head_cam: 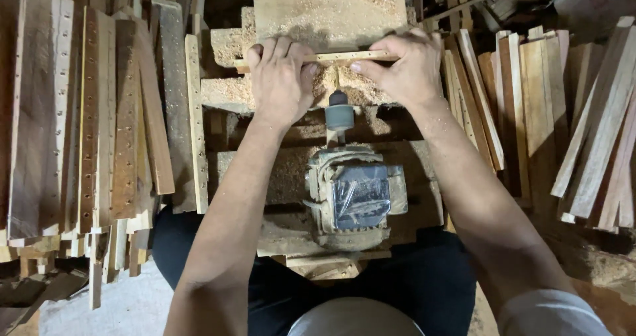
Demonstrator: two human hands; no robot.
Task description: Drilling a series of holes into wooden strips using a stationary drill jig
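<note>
A thin wooden strip lies crosswise just beyond the drill chuck of a small motor, its long axis running left to right across the sawdust-covered bench. The left hand is curled down over the strip's left part, fingers folded over its far edge and pressing it flat; the right hand pinches the right part, thumb on the near edge and fingers wrapped over the top. Both are closed on the strip, with a short bare stretch showing between them directly beyond the chuck. The strip looks light, stiff and dry, narrow enough that it could snap or twist if pushed at one end only, so holding it on both sides of the chuck, close in, seems the sound grip. Sawdust under it may let it slide. Left of the motor lie stacked slats with rows of drilled holes; right of it lean plain undrilled slats.
</note>
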